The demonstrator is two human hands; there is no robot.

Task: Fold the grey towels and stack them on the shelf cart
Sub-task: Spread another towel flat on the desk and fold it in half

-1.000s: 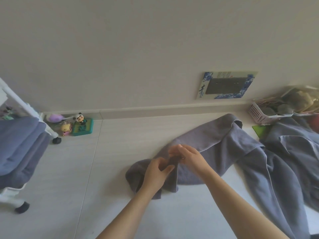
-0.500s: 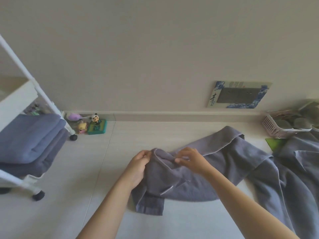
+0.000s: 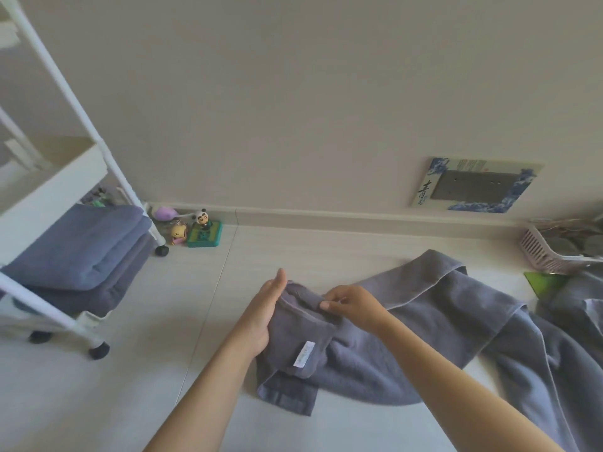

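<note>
Currently I see the grey towel (image 3: pixel 385 353) edge pinched in my right hand (image 3: pixel 354 306); my left hand (image 3: pixel 264 316), fingers straight, presses its fold.

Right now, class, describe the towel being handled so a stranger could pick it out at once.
Start at the white shelf cart on the left and look right across the pale floor. The grey towel lies crumpled mid-floor, both hands on its near-left corner. Unlike the other loose towel at right, it shows a small white label.
</note>
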